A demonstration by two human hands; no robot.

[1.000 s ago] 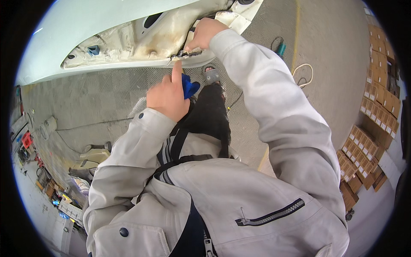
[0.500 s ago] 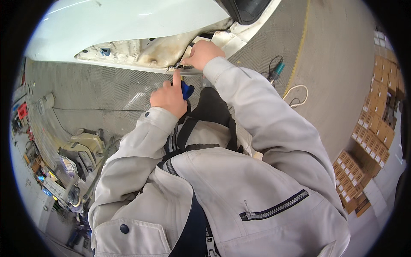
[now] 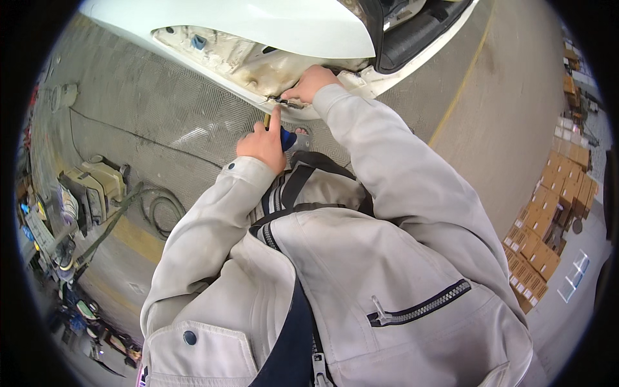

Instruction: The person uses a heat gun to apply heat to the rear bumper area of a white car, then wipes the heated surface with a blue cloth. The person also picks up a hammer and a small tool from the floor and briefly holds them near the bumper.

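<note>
A white car body [image 3: 225, 29] lies in front of me, with a dirty cream-coloured recess [image 3: 274, 76] exposed below its smooth panel. My right hand [image 3: 314, 84] reaches to the recess's near edge, fingers bent together beside a dark, ragged gap [image 3: 278, 100]. Whatever its fingertips hold, if anything, is hidden. Just nearer to me, my left hand [image 3: 260, 145] is closed around a blue-handled tool [image 3: 287, 138] with a yellowish shaft; its kind cannot be made out. The left index finger points up, its tip close to the same gap.
To the right, the car's dark door opening [image 3: 419, 42] shows. A sandalled foot [image 3: 302, 134] is on the patterned floor below the car edge. Stacked cardboard boxes [image 3: 538, 219] line the right side. At left are a beige machine [image 3: 103, 184], a coiled hose [image 3: 161, 209] and clutter.
The view has shifted, so the car looks more slanted and more of its door opening shows. My right fingers no longer cover the pale strip-like piece and sit at the gap. My left hand keeps the tool.
</note>
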